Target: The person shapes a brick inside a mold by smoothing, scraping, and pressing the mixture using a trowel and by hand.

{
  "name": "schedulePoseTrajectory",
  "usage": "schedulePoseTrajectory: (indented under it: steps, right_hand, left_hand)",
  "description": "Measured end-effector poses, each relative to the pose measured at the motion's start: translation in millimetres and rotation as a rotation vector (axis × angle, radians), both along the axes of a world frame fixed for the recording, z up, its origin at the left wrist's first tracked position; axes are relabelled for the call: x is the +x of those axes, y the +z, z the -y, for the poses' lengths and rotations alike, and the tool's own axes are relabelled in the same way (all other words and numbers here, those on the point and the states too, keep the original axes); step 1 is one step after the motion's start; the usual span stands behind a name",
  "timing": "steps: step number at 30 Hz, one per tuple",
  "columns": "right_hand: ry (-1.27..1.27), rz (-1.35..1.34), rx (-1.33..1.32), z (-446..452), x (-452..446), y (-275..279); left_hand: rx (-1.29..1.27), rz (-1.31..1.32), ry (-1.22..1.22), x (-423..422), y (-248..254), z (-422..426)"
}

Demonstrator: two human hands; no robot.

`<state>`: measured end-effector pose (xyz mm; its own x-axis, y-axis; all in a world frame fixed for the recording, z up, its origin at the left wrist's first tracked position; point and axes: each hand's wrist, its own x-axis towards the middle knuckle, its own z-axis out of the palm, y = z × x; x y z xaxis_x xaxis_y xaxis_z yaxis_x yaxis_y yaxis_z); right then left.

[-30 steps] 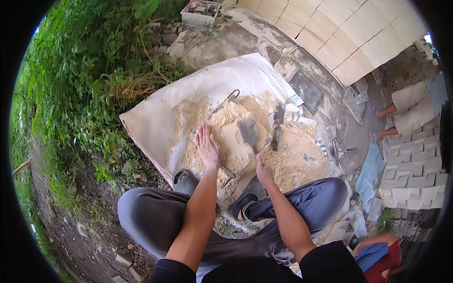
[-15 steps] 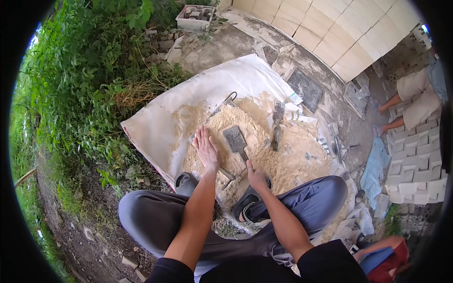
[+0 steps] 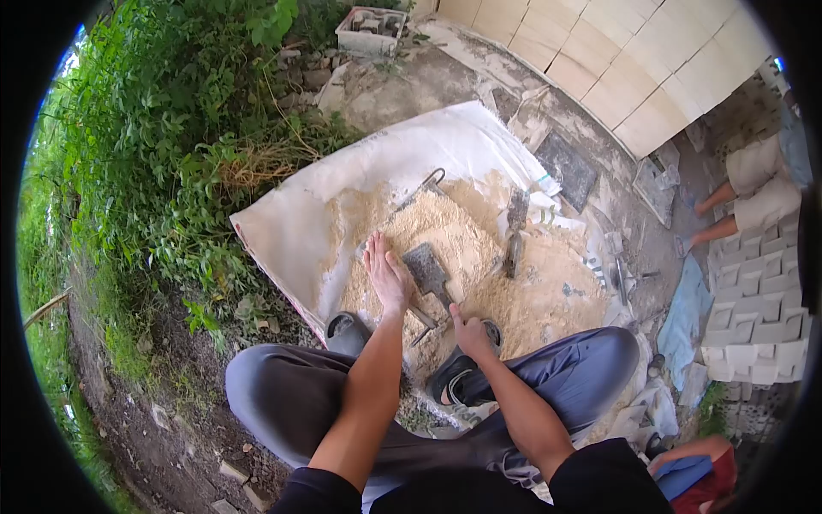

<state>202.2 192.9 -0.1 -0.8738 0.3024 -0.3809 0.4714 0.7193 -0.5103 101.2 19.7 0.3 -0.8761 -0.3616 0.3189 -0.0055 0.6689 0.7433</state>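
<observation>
My right hand (image 3: pixel 473 332) grips the handle of a trowel with a flat, square grey blade (image 3: pixel 425 267). The blade rests on a heap of pale, crumbly powder (image 3: pixel 458 230). Flat on the left side of that heap lies my left hand (image 3: pixel 387 276), fingers stretched out and holding nothing. Under the powder there seems to be a mould or frame, mostly buried; a bent metal handle (image 3: pixel 435 177) sticks out at its far end and another bar at the near end. A powder-dusted flat tool (image 3: pixel 516 216) lies to the right of the heap.
A white woven sheet (image 3: pixel 295 201) lies under the powder. Plants (image 3: pixel 171 154) grow at left. A dark square plate (image 3: pixel 565 170), a white crate (image 3: pixel 370 32) and stacked pale blocks (image 3: pixel 758 291) stand around. Two people are partly visible at right, one by bare legs (image 3: pixel 719 201).
The trowel blade has slid over the powder toward me and closer to my left hand. My left hand stays on the heap's edge. The whole view has shifted slightly.
</observation>
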Motion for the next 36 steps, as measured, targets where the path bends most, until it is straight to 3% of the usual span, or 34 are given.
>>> schedulePoseTrajectory:
  steps: [8,11,14,18,23,27,29,36]
  right_hand:
    - [-0.012,-0.088,-0.365,-3,-24,51]
    - [-0.012,0.017,-0.195,-7,-16,42]
    - [-0.048,-0.081,0.025,-14,-6,-7]
    - [-0.027,-0.077,-0.044,-13,-13,34]
    - [0.015,0.039,-0.329,0,-30,71]
    - [-0.030,-0.097,-0.140,-2,-13,30]
    - [0.016,0.180,-0.092,-9,-12,19]
    - [0.003,-0.046,-0.201,1,-24,52]
  left_hand:
    - [0.039,0.015,0.000,1,0,-1]
    - [0.000,0.019,0.002,1,-3,-1]
    - [-0.005,0.038,-0.016,0,-7,1]
    - [-0.017,0.029,-0.001,-2,-7,-1]
    - [-0.022,0.041,0.006,-1,-9,-1]
    - [-0.015,-0.012,0.004,-1,-3,-1]
    - [-0.017,-0.012,-0.004,0,-8,0]
    - [-0.012,0.008,0.004,-3,-7,-1]
